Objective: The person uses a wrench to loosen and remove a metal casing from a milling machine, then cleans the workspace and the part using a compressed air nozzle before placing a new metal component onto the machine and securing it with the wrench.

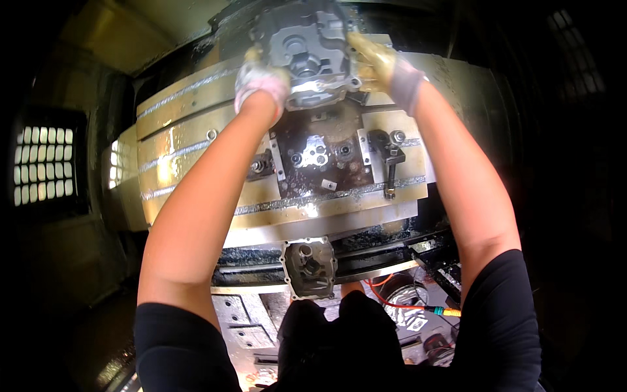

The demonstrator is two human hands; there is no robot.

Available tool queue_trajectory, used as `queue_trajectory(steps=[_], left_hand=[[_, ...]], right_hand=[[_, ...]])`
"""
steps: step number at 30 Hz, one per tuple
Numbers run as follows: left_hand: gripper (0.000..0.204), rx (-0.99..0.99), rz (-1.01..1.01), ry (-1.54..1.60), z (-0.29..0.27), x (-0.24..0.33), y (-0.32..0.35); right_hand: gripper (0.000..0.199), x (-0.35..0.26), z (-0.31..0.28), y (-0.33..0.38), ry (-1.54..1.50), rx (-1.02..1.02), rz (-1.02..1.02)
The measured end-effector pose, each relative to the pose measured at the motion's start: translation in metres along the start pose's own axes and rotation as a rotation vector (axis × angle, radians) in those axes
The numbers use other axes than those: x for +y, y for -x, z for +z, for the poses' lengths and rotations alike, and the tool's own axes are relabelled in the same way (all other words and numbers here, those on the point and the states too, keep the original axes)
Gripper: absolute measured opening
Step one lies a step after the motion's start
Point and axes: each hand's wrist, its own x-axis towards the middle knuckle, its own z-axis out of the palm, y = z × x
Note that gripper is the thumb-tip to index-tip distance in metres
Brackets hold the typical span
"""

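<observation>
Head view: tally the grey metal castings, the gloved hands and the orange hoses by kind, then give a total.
Grey metal castings: 2, one held, one lying below the machine table
Gloved hands: 2, left hand, right hand
Orange hoses: 1
Total: 5

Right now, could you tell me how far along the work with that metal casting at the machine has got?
Done: a second casting already lies on the ledge below the table. In hand: the left hand and right hand, both gloved, grip the grey casting on either side, above the fixture. Left: the fixture is bare, its clamp holding nothing; whether the casting is going on or coming off cannot be told.
</observation>
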Motion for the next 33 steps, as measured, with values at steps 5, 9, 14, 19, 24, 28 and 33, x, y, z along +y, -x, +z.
queue_trajectory(steps=[5, 9, 14, 19, 24, 28, 33], left_hand=[[0.052, -0.033, 0.074, 0.077, 0.010, 0.016, 0.006], [0.054, -0.023, 0.249, 0.128, 0.007, -0.006, -0.004], [0.052, -0.037, 0.149, 0.516, 0.010, -0.022, -0.007], [0.057, -0.055, 0.123, 0.403, 0.000, -0.019, -0.004], [0.051, -0.109, 0.136, 0.417, 0.004, -0.007, -0.001], [0.049, -0.049, 0.106, 0.421, 0.003, -0.007, 0.004], [0.053, -0.030, 0.090, 0.333, 0.001, -0.005, 0.006]], right_hand=[[0.084, 0.144, -0.059, -0.040, 0.450, -0.059, -0.072], [0.072, 0.119, -0.021, -0.034, 0.751, -0.078, -0.061], [0.023, 0.112, -0.024, -0.046, 0.913, -0.019, -0.239], [0.051, 0.087, -0.044, -0.055, 0.793, -0.187, -0.285], [0.069, 0.127, -0.039, -0.086, 0.544, -0.165, -0.495], [0.072, 0.107, -0.020, -0.089, 0.562, -0.210, -0.481], [0.077, 0.101, -0.032, -0.081, 0.578, -0.184, -0.629]])
